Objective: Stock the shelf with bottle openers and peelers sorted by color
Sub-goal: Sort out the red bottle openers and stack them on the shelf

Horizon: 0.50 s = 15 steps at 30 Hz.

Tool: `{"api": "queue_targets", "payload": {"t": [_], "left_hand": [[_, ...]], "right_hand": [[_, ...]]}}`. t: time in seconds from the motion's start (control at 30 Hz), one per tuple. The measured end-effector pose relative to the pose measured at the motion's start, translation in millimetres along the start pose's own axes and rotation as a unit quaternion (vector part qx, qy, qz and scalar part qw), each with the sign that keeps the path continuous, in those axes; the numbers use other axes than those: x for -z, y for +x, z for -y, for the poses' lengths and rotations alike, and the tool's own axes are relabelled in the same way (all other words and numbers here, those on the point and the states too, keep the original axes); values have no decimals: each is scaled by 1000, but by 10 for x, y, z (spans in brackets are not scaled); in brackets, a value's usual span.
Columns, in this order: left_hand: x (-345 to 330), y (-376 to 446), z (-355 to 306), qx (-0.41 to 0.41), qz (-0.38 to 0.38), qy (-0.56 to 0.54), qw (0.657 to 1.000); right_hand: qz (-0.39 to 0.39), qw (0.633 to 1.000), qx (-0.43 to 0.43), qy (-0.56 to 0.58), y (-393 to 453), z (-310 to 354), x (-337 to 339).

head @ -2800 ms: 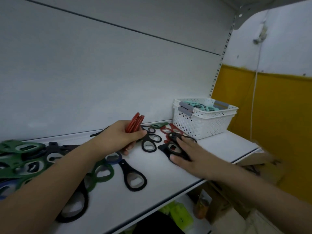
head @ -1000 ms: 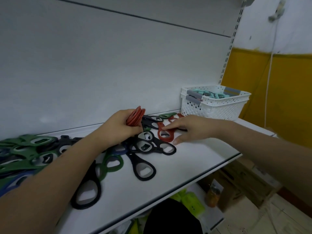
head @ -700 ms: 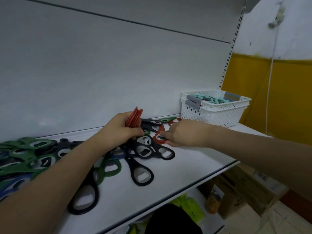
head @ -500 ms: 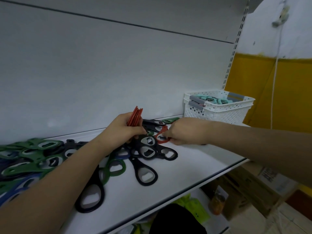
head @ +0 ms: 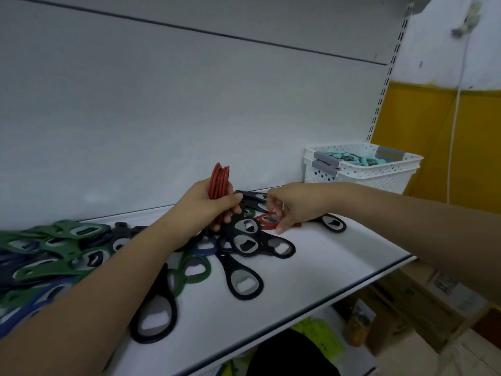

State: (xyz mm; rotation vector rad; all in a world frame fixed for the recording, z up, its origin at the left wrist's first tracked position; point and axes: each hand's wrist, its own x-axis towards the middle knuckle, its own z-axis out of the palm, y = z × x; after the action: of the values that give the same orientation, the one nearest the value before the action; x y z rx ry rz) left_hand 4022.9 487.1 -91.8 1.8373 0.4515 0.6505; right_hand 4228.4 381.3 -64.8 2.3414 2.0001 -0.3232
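Head view: left hand [head: 208, 210] clenched around upright red opener stack [head: 220, 183], right hand [head: 291, 206] pinching flat red opener [head: 264, 221].

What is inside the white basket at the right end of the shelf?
Over the rim of the white basket only pale teal items show, lying near the top, with grey handle clips on its edges. What they are, and anything beneath them, is hidden by the basket's wall.
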Motion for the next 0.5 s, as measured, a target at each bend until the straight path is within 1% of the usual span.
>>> {"api": "queue_targets", "payload": {"t": [0.13, 0.33, 0.4, 0.5], "left_hand": [[13, -11, -44, 27, -10, -59, 998], [36, 0, -49, 86, 24, -165, 982], [43, 10, -42, 100, 30, -202, 974], [43, 26, -33, 115, 49, -262, 957]], "right_hand": [[3, 999, 0, -32, 33, -18, 15], [-29, 999, 26, -11, -61, -90, -23], [-41, 997, 37, -54, -84, -70, -28], [-60, 982, 61, -170, -112, 24, -52]]}}
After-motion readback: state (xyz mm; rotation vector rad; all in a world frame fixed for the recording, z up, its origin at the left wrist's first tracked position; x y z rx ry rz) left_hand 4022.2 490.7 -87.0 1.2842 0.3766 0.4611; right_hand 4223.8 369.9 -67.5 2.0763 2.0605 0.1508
